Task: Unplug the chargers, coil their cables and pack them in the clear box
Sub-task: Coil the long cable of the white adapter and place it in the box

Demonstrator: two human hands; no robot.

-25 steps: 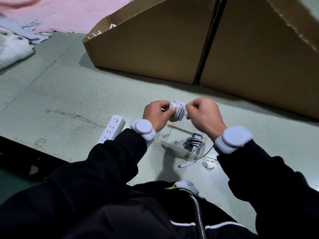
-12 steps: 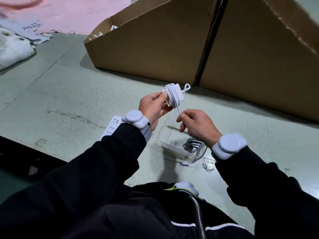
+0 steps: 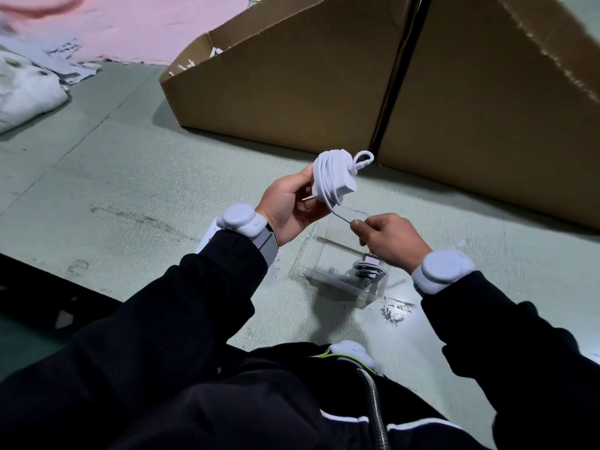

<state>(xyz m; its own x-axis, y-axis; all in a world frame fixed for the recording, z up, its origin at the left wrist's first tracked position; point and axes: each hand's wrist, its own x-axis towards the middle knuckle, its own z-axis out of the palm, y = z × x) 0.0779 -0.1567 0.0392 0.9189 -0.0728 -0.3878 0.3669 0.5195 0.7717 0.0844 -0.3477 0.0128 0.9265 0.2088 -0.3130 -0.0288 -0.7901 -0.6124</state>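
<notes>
Cable tail being pulled taut, with the clear box waiting right underneath.

The left hand [image 3: 287,207] is gripping the white charger [image 3: 334,180], its cable [image 3: 324,177] wound around the body and a small loop poking out on top, while the right hand [image 3: 386,237] is pinching the free end and drawing it down and toward the person. The clear box [image 3: 328,251] is sitting on the floor directly below both hands, another coiled charger [image 3: 367,269] already lying inside. Cardboard boxes [image 3: 324,76] are standing beyond; nothing is blocking the drop.
</notes>
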